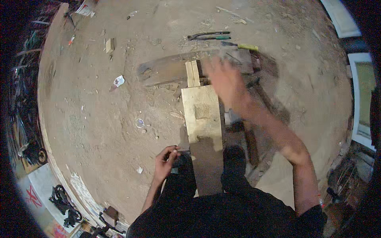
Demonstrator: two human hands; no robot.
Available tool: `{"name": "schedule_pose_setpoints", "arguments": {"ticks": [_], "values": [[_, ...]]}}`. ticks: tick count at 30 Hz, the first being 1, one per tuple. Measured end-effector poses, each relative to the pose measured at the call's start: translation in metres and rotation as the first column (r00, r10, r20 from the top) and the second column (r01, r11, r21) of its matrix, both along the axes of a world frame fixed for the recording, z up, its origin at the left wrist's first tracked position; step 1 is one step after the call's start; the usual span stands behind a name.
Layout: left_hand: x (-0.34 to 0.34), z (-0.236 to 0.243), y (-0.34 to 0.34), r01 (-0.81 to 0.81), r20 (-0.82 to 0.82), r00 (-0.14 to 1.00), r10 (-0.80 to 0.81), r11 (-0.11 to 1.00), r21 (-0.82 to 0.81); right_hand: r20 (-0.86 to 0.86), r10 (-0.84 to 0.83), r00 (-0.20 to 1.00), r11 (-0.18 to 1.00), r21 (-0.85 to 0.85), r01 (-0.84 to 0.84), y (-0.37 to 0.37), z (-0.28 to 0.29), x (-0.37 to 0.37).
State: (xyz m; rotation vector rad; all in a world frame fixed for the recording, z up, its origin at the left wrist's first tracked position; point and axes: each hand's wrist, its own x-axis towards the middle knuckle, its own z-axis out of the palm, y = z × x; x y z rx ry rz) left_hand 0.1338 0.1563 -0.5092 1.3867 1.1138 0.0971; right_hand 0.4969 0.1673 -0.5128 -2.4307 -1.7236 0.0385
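A pale wooden board (202,105) runs lengthwise between my legs, with a shallow rectangular recess or mark in its upper half. Beyond its far end, a smaller split-looking wood piece (192,73) lies against a long weathered plank (164,68). My right hand (225,81) is blurred by motion just right of the board's far end; its fingers look stretched out, and nothing shows in them. To the left of the board, my left hand (166,159) is closed in a pinch by my knee. Whatever thin thing sits at its fingertips is too small to make out.
On the sandy ground past the plank lie long-handled pincers (209,36) and a yellow-handled tool (247,47). A small wood block (110,45) and scraps are scattered to the left. Dark timber pieces (251,142) lie right of my legs. A white-framed panel (363,99) stands far right.
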Motion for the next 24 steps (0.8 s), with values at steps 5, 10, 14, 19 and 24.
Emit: {"name": "schedule_pose_setpoints", "arguments": {"ticks": [5, 10, 14, 19, 24], "values": [[-0.001, -0.001, -0.002, 0.119, -0.023, 0.993, -0.119, 0.993, 0.002, -0.383, 0.539, 0.750, 0.842, 0.280, -0.462, -0.077, 0.183, -0.146], [0.010, 0.022, 0.006, 0.387, -0.025, 0.922, -0.386, 0.919, 0.072, -0.582, 0.620, 0.526, 0.778, 0.371, -0.507, -0.107, 0.164, -0.144], [0.024, 0.038, 0.020, 0.613, 0.037, 0.780, -0.624, 0.775, 0.153, -0.650, 0.580, 0.491, 0.802, 0.351, -0.484, -0.118, 0.164, -0.132], [0.041, 0.051, 0.056, 0.808, 0.049, 0.557, -0.829, 0.555, 0.198, -0.731, 0.527, 0.433, 0.825, 0.318, -0.468, -0.124, 0.164, -0.125], [0.088, 0.043, 0.077, 0.807, 0.101, 0.468, -0.878, 0.471, 0.358, -0.840, 0.314, 0.442, 0.934, 0.189, -0.304, -0.133, 0.164, -0.099]]}}
